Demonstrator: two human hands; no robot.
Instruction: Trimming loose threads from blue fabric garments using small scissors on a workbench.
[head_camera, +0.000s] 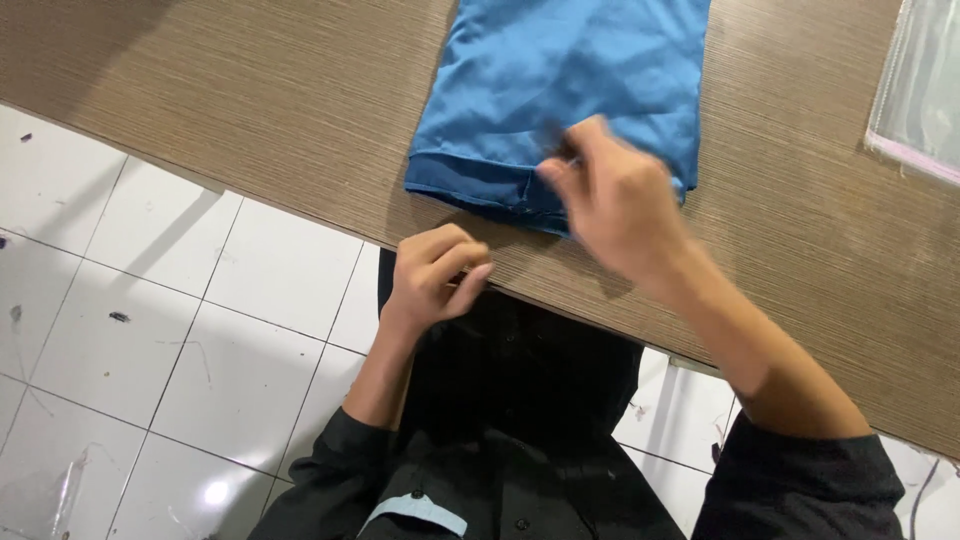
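Note:
A folded blue cloth lies on a wood-grain table, its darker hem facing me. My right hand hovers blurred over the cloth's near edge, fingers pinched together at the hem; whether it grips the fabric I cannot tell. My left hand rests at the table's near edge, just below the cloth, with fingers curled into a loose fist and nothing visible in it. Both arms wear dark sleeves.
A clear plastic bag lies at the table's right end. White floor tiles with small bits of debris show below the table's edge. My dark shirt fills the bottom centre.

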